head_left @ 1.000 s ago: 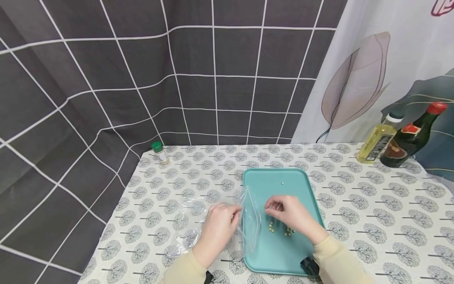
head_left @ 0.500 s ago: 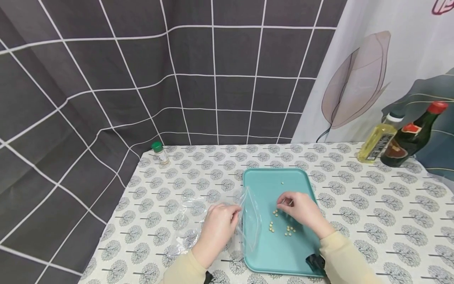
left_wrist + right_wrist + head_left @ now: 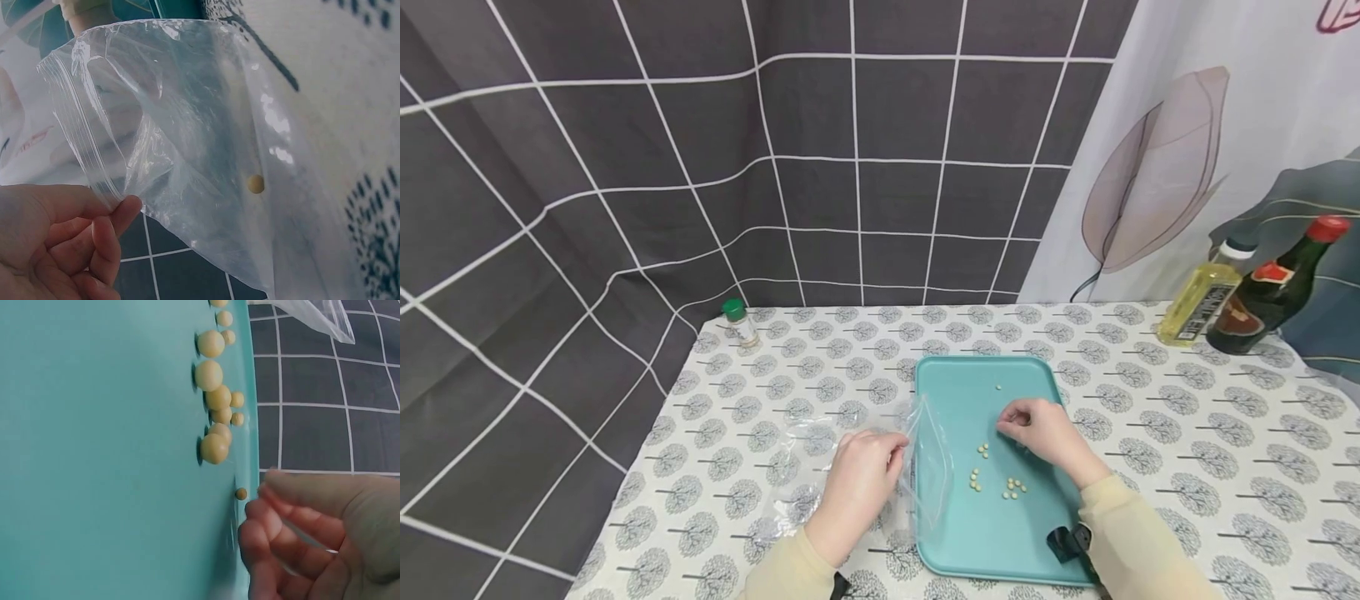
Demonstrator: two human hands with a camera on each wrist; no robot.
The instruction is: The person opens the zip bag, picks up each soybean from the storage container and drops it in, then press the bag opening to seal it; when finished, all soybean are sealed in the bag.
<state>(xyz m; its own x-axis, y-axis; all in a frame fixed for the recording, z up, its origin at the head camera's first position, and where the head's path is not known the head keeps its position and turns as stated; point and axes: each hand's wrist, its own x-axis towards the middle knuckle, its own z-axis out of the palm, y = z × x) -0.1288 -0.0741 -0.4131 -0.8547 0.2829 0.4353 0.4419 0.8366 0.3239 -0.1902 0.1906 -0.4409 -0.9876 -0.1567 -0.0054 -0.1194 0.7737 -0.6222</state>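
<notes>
Head: pale balls on tray

"What's the right sleeve covering?"

"Head view: hiding part of the tray's right edge, by its near right corner."

"Right hand?"

"Fingertips curling inward; I'm not making out whether they're pinching anything. Right wrist view's upper edge is cutting off the topmost bean."

"Jar, table's far left corner?"

"Label's showing too small for reading."

"Clear bag, left wrist view?"

"Lower edge is cutting it off; tree print beside it is showing blurred."
</notes>
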